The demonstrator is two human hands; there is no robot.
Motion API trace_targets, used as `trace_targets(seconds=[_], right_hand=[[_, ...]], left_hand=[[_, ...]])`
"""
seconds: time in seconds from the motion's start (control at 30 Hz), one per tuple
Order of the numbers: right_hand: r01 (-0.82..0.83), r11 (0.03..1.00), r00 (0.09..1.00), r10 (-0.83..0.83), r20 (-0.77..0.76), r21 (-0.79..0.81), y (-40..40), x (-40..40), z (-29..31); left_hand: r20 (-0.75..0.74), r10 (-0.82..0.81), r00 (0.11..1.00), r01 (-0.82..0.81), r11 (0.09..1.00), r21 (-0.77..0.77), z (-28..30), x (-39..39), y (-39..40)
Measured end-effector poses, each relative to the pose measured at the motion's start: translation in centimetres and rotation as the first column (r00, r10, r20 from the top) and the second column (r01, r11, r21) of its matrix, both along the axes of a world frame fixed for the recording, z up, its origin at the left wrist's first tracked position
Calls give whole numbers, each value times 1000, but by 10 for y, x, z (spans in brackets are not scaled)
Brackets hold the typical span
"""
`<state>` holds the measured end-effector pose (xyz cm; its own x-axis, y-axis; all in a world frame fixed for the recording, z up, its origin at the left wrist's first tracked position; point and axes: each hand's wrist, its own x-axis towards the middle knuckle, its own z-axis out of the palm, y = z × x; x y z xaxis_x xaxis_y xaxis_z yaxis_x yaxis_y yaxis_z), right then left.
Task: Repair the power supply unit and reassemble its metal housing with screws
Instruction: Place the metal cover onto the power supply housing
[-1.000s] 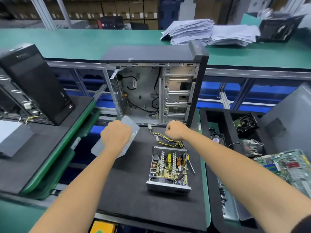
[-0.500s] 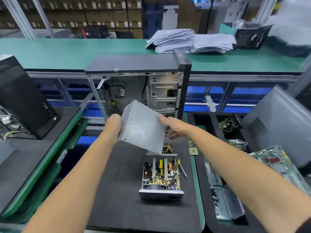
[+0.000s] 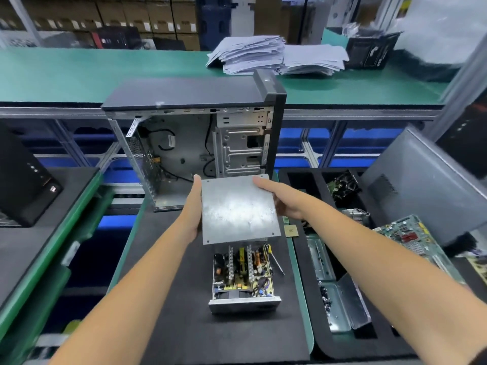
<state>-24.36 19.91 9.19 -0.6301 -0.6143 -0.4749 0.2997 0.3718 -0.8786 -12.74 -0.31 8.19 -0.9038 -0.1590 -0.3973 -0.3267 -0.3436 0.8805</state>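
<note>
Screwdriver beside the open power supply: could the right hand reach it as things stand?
Probably not yet: the screwdriver lies unobstructed on the mat, but the right hand and left hand both hold the metal cover.

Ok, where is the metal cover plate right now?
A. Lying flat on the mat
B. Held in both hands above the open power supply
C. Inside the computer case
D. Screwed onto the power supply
B: the metal cover plate is gripped by the left hand and right hand, above the power supply, whose circuit board is still exposed.
</note>
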Motion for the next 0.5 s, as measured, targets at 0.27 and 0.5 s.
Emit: trace_targets(seconds=[0.27, 0.5], right_hand=[[-57, 994, 998, 60, -32, 96, 7, -3, -9], [-82, 992, 997, 83, -3, 97, 4, 3, -17]], left_hand=[[98, -165, 981, 183, 958, -222, -7, 5, -9], [173, -164, 971, 200, 955, -220, -12, 13, -11]])
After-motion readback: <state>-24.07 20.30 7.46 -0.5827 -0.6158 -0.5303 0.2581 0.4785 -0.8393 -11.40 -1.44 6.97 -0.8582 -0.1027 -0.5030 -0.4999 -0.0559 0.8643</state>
